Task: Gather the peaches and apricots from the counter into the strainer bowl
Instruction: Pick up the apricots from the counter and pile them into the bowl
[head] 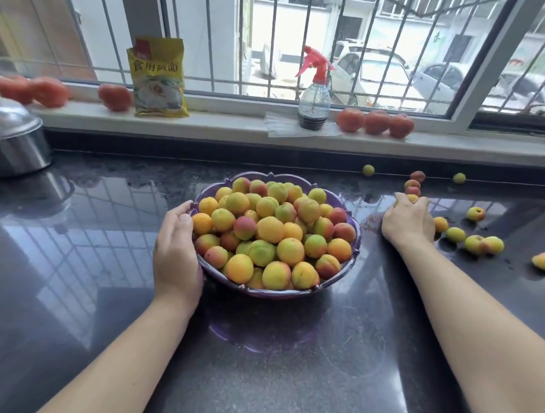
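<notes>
The purple strainer bowl (356, 242) sits mid-table (104, 260), heaped with fruit, dark bare surface in front. The left hand (175, 251) cups its left rim, fingers relaxed. Loose apricots (455, 235) lie scattered right; the right hand (409, 221) curls its fingers over 1 apricot (412, 198) there.

Home kitchen: dark stone counter (106, 229), steel pot (12, 148), barred window (305, 34)
</notes>
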A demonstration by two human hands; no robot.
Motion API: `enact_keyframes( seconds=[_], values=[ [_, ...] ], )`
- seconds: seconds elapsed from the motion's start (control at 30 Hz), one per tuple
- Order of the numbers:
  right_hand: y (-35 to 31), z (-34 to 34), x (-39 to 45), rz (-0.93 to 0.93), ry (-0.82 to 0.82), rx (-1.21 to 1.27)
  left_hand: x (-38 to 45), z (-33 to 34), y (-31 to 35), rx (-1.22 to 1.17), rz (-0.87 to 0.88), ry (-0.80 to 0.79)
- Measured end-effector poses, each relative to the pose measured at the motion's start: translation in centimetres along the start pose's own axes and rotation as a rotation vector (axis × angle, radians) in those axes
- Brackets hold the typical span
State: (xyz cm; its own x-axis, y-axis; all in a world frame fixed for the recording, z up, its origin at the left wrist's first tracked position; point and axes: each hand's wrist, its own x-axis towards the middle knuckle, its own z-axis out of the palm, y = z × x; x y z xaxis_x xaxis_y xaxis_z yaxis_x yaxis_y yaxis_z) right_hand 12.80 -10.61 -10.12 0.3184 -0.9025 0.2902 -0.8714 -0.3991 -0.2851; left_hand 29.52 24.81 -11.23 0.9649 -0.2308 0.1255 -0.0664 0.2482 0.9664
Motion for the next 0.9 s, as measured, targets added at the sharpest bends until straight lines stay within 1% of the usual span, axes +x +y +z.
enact_keyframes(
  seconds=[0.33,0.37,0.47,0.57,0.67,0.73,0.77,0.83,0.9],
  values=[
    [0.0,-0.5,-1.2,-0.036,0.068,0.078,-0.2,0.1,0.4,0.015,-0.021,0.008],
    [0.0,-0.7,-1.6,-0.056,0.077,0.117,-0.3,0.1,0.5,0.020,-0.019,0.007],
    [-0.2,-2.0,-2.9,-0.146,0.115,0.371,-0.6,0.3,0.7,0.048,0.000,0.011],
    [-1.9,-4.7,-4.4,-0.247,0.132,0.548,-0.7,0.4,0.9,0.060,0.004,0.003],
    [-5.4,-8.6,-6.9,-0.323,0.025,0.788,-0.8,0.4,1.0,0.057,-0.001,-0.005],
    [-8.3,-11.2,-9.0,-0.419,-0.118,0.875,-0.9,0.5,1.1,0.050,-0.002,-0.001],
    [-9.7,-12.4,-10.0,-0.469,-0.210,0.864,-0.9,0.5,1.3,0.056,0.002,0.005],
    [-12.3,-14.0,-11.7,-0.554,-0.385,0.749,-0.9,0.5,1.3,0.060,0.003,0.013],
    [-14.5,-14.7,-12.8,-0.591,-0.488,0.619,-0.9,0.4,1.3,0.050,-0.011,0.015]
  ],
)
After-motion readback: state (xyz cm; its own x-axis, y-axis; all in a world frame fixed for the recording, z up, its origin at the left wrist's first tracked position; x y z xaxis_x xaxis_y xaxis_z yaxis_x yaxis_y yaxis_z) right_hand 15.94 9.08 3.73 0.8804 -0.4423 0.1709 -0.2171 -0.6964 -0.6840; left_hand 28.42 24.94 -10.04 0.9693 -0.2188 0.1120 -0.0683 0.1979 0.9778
